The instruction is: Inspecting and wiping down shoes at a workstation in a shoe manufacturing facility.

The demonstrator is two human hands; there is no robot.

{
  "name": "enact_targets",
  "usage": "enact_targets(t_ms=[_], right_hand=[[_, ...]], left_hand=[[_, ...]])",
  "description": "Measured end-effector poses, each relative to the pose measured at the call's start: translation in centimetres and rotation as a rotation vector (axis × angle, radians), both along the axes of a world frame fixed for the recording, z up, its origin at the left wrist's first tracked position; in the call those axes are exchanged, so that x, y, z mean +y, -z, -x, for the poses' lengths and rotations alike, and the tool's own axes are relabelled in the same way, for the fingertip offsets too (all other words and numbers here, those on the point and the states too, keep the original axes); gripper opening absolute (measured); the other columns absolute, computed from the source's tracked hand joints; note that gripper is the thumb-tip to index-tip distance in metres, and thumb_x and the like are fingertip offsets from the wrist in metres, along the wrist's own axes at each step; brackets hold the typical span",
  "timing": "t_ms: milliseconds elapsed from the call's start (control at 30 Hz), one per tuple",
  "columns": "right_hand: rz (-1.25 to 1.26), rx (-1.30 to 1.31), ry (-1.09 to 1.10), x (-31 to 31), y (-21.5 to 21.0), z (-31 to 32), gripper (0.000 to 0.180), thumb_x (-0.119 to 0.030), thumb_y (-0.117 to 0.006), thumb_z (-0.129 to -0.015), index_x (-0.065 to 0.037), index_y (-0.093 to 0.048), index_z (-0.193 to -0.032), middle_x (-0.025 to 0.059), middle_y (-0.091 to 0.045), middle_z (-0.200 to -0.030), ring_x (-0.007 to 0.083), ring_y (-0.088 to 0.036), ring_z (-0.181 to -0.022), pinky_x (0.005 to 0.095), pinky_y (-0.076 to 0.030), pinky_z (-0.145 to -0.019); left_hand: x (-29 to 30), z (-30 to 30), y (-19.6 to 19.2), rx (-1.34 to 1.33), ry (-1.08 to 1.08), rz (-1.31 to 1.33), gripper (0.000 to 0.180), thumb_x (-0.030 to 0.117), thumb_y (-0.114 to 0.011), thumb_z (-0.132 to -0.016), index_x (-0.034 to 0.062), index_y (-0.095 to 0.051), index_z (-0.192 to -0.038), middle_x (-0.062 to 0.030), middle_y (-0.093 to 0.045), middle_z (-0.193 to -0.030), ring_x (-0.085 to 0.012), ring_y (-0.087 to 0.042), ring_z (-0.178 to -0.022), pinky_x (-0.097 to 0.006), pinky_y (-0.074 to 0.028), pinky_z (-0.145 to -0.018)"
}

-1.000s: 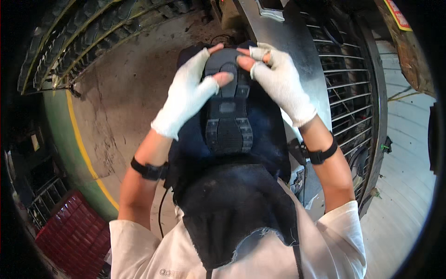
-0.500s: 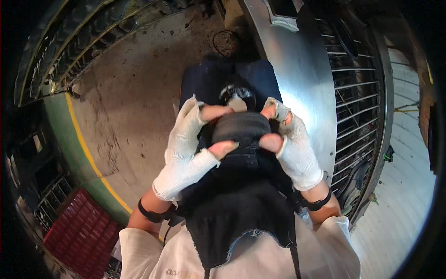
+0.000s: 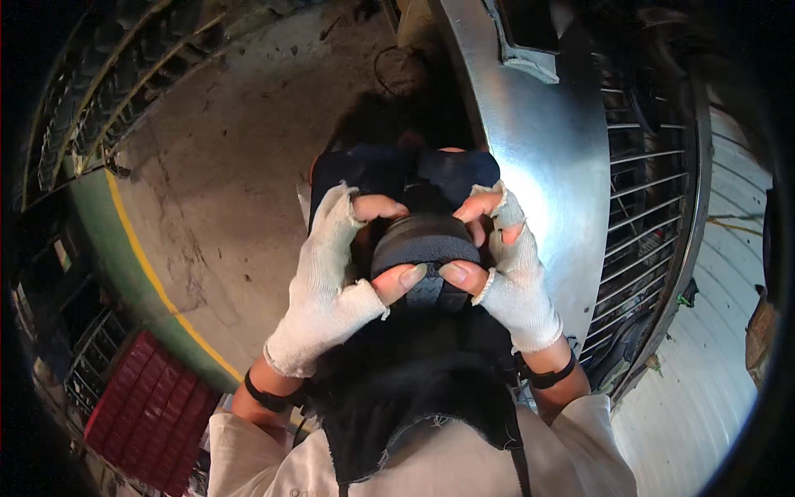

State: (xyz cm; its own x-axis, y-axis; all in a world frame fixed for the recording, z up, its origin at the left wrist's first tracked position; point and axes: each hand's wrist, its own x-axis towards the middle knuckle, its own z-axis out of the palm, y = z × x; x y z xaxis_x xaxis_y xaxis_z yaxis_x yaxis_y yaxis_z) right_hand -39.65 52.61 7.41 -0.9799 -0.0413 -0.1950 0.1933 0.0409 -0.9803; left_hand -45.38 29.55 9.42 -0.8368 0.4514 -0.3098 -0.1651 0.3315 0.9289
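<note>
A dark grey-black rounded piece (image 3: 426, 242) with a curved, ribbed edge and a grainy face is held up before my lap; its exact kind cannot be made out. My left hand (image 3: 325, 277), in a white knitted glove with bare fingertips, grips its left side, thumb on the near edge and fingers over the far side. Gloved the same way, my right hand (image 3: 515, 282) holds the right side. Both thumbs press close together near the middle of the near edge. The underside of the piece is hidden. Below it hangs my black apron (image 3: 422, 373).
A bright metal table (image 3: 546, 124) runs along my right, with a rack of metal rods (image 3: 642, 224) beyond it. Stacked red blocks or trays (image 3: 149, 414) stand at the lower left. Dark shelving (image 3: 124, 74) fills the upper left. A yellow line (image 3: 153, 273) crosses the floor.
The dark piece has tilted, so more of its grainy face shows. My thumbs have come closer together. A shiny dark thing with a pale patch beyond the piece is no longer visible.
</note>
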Motion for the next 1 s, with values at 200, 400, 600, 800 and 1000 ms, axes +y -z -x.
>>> enact_targets(t_ms=[200, 400, 600, 800, 1000], right_hand=[[-0.112, 0.010, -0.090, 0.1, -0.3, 1.0, 0.074, -0.018, -0.085, -0.086, -0.006, -0.055, -0.153, 0.0027, -0.055, -0.096, 0.0167, -0.055, -0.087, 0.0304, -0.048, -0.083], [-0.253, 0.198, -0.224, 0.4, -7.9, -4.3, 0.079, -0.038, -0.088, -0.078, -0.010, -0.063, -0.148, 0.0075, -0.060, -0.096, 0.0245, -0.060, -0.089, 0.0354, -0.051, -0.086], [-0.122, 0.126, -0.150, 1.4, -12.4, -9.6, 0.109, -0.086, -0.071, -0.076, 0.000, -0.066, -0.143, 0.0001, -0.054, -0.098, 0.0144, -0.051, -0.093, 0.0315, -0.041, -0.099], [0.815, -0.230, 0.196, 0.6, -15.3, -13.3, 0.090, -0.074, -0.047, -0.102, 0.001, -0.053, -0.152, 0.0134, -0.065, -0.139, 0.0191, -0.064, -0.125, 0.0359, -0.049, -0.113], [0.860, -0.166, -0.084, -1.2, -10.2, -16.3, 0.076, -0.040, -0.076, -0.098, 0.003, -0.050, -0.154, 0.0141, -0.064, -0.145, 0.0192, -0.063, -0.129, 0.0321, -0.048, -0.112]], left_hand=[[-0.5, -0.3, 0.6, -0.130, 0.019, -0.119, 0.086, 0.055, -0.083, -0.086, 0.0033, -0.054, -0.148, -0.0098, -0.055, -0.141, -0.0240, -0.055, -0.131, -0.037, -0.033, -0.120], [-1.7, -4.8, -1.3, -0.063, 0.079, -0.552, 0.125, 0.086, -0.077, -0.069, 0.0025, -0.047, -0.157, -0.0179, -0.038, -0.165, -0.0289, -0.040, -0.152, -0.041, -0.030, -0.125], [-0.3, -13.2, 1.0, -0.445, 0.051, -0.491, 0.147, 0.093, -0.067, -0.068, 0.0002, -0.012, -0.169, -0.0148, -0.021, -0.174, -0.0267, -0.021, -0.161, -0.041, -0.019, -0.130], [-0.6, -7.4, -9.5, 1.299, 0.259, -0.104, 0.096, 0.064, -0.096, -0.061, 0.0136, -0.057, -0.133, -0.0172, -0.063, -0.132, -0.0383, -0.062, -0.119, -0.055, -0.045, -0.110], [-3.2, -8.6, -6.7, 0.321, -0.271, -0.920, 0.075, 0.064, -0.073, -0.092, 0.0114, -0.057, -0.143, -0.0151, -0.067, -0.134, -0.0333, -0.064, -0.125, -0.053, -0.048, -0.112]])
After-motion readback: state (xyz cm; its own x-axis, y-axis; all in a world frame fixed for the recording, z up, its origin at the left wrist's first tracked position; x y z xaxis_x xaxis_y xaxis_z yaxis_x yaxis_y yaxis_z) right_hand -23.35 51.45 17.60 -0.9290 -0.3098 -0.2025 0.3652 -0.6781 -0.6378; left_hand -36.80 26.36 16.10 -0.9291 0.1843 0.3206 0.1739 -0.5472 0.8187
